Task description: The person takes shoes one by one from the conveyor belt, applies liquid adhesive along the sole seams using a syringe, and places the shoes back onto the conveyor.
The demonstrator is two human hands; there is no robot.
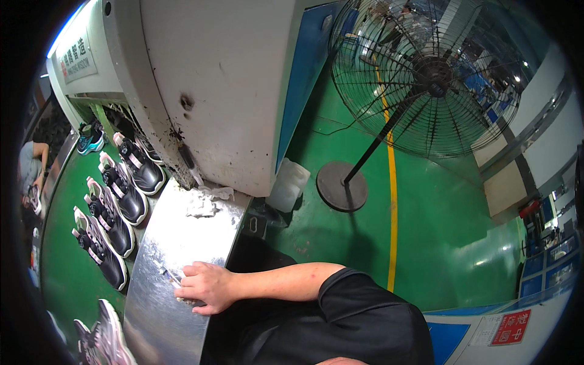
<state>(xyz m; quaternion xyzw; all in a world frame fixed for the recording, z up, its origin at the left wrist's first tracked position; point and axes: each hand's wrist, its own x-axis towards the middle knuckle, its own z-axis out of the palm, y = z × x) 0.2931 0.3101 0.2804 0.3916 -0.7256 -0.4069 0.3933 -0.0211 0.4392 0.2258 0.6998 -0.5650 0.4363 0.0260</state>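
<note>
My right hand [208, 288] rests low over a shiny metal ledge [182, 234], its fingers curled down and closed. A thin whitish-blue piece [170, 277] juts out by the fingertips, and a beige bit shows beneath them; I cannot make out what they are. Crumpled white tissue [204, 202] lies at the ledge's far end. Left of the ledge, black-and-pink sneakers [100, 249] with dial closures stand in pairs on a green belt [61, 267]. More of these shoes [106, 334] sit at the lower left, cut by the rim. My left hand does not show.
A large beige machine housing [225, 79] rises beyond the ledge, with a dark-handled tool [188, 159] against its base. Right of it stand a whitish plastic container [288, 185] and a big pedestal fan [435, 76]. Across the belt, another person [33, 164] handles a shoe. Teal shoes [91, 140] sit farther back.
</note>
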